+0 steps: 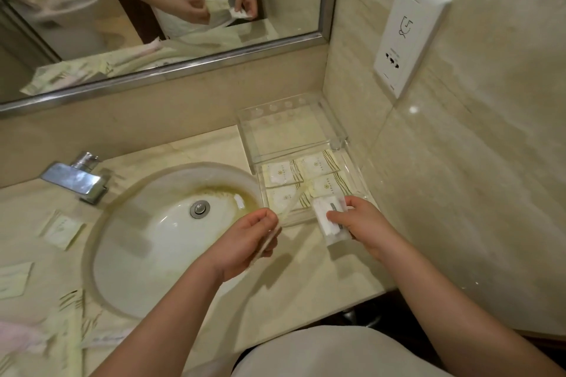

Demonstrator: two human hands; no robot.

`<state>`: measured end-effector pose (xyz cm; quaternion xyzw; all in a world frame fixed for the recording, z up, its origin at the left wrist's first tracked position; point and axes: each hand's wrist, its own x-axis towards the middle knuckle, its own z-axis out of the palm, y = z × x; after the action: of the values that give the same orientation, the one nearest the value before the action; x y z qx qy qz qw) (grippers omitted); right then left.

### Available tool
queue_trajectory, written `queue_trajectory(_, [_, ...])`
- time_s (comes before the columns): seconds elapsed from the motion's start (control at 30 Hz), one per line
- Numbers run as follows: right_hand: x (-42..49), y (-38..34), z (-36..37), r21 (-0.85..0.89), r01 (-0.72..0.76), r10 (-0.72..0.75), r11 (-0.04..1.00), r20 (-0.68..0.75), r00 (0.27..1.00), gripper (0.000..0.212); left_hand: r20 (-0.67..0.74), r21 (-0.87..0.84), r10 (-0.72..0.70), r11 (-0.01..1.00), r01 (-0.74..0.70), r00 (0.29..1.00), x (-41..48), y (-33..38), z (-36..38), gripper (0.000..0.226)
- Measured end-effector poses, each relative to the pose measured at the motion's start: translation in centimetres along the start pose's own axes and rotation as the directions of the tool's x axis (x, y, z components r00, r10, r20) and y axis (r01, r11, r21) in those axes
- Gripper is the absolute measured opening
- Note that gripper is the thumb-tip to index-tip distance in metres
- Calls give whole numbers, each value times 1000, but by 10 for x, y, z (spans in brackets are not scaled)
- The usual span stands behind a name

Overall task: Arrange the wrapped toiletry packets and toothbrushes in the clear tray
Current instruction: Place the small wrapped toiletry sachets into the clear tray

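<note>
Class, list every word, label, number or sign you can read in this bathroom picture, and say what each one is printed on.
No text reads clearly.
Packets in the clear tray: a small flower logo and a line of lettering on each packet, too blurred to read.
Wall socket plate: a line-drawn symbol, no legible words.
Loose packet left of the sink: print too small to read.

Clear tray [352, 144] holding packets [283, 174] sits right of sink [171, 223].

Dim yellowish light, soft blur, wide-angle bending at edges.
</note>
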<state>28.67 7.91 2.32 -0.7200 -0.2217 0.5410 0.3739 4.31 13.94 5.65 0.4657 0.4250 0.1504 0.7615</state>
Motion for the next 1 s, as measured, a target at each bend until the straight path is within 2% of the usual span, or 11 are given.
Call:
queue_trajectory(0.07, [1, -1, -1, 5, 12, -12, 1000, 9, 1000, 46, -2, 128, 79, 989, -78, 997, 0, 5, 1, 16])
queue_trajectory(0.13, [2, -2, -3, 12, 13, -13, 1000, 12, 1000, 45, 10, 248, 156, 957, -154, 988, 2, 9, 1, 26])
queue_trajectory(0.17, [1, -2, -4, 21, 15, -15, 1000, 17, 1000, 41, 6, 256, 166, 953, -162, 986, 3, 11, 2, 33])
queue_trajectory(0.23, [0, -2, -7, 34, 18, -19, 999, 22, 1000, 33, -29, 260, 181, 951, -168, 983, 6, 16, 3, 43])
queue_trajectory(0.33, [0, -2, -10, 49, 9, -10, 999, 9, 1000, 26, -73, 296, 213, 937, -183, 974, 12, 20, 2, 40])
queue_trajectory(0.6, [0, -3, -14, 45, -16, 16, 999, -3, 1000, 30, -167, 464, 235, 875, -134, 958, 32, 33, -6, 38])
queue_trajectory(0.7, [2, -2, -16, 53, -28, 29, 998, -15, 999, 34, -202, 465, 217, 880, -102, 955, 45, 36, -10, 34])
queue_trajectory(0.83, [3, -1, -19, 71, -37, 39, 997, -35, 999, 34, -302, 366, 186, 928, -66, 935, 56, 41, -19, 30])
queue_trajectory(1.0, [2, -1, -23, 111, -48, 56, 993, -73, 996, 31, -364, 366, 200, 929, -58, 910, 61, 49, -26, 25])
